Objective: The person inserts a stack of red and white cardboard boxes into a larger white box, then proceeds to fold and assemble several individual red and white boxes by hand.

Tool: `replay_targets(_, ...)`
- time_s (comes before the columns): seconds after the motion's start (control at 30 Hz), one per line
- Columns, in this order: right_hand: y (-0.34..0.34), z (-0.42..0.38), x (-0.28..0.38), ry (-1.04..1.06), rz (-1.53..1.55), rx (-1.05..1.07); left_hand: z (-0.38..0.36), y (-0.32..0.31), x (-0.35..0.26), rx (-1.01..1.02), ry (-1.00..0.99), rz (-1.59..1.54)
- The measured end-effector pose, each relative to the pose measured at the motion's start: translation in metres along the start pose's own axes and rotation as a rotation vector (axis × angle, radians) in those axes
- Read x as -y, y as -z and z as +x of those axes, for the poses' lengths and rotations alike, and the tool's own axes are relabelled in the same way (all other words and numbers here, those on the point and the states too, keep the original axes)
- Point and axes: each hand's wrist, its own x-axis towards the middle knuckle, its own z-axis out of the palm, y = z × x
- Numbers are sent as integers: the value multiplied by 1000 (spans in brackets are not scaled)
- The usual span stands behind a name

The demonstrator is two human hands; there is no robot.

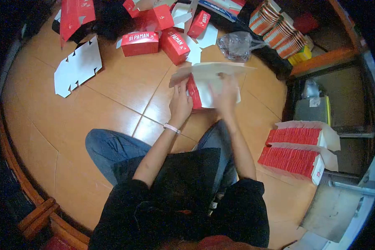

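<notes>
In front of my crossed legs, a partly folded red and white cardboard box [205, 92] stands on the floor with its pale flaps raised. My left hand [181, 104] grips its red left side, fingers bent over the edge. On the right side of the same box is my right hand [226, 96], smeared by motion, its fingers over the white inner face. Beyond the box lie two folded red boxes marked SI PAMAN, one [140, 43] to the left and one [175, 46] closer to my hands.
A flat white cardboard blank [79, 66] lies at the left. More red boxes [160, 17] pile up at the back, beside a clear plastic bag [239, 45]. Orange-striped stacks [275, 31] fill the back right. Rows of red cartons [293, 152] sit by my right knee.
</notes>
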Motion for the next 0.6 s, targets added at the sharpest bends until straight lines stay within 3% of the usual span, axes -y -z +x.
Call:
replay_targets(0.03, -5, -9, 17, 13, 114, 87, 3, -1, 0, 42, 31, 12)
replay_targets(0.07, -10, -15, 26, 0, 113, 89, 2, -2, 0, 85, 59, 24)
replay_targets(0.13, -16, -19, 37, -75, -1, 325, 0, 1, 3, 141, 30, 33)
replay_targets(0.23, -27, -19, 28, 135, -80, 212, 11, 3, 16, 244, -13, 39)
replay_targets(0.27, -31, -22, 26, 135, -75, 212, 12, 2, 21, 325, -32, 37)
replay_targets(0.47, -35, -17, 23, 191, -57, 142, 11, 5, 11, 348, 85, 38)
replay_targets(0.53, -30, -10, 27, 100, -29, 186, 12, 3, 12, 361, 71, 104)
replay_targets(0.6, -32, -12, 29, 141, -9, 169, 11, 6, 11, 380, 59, 173)
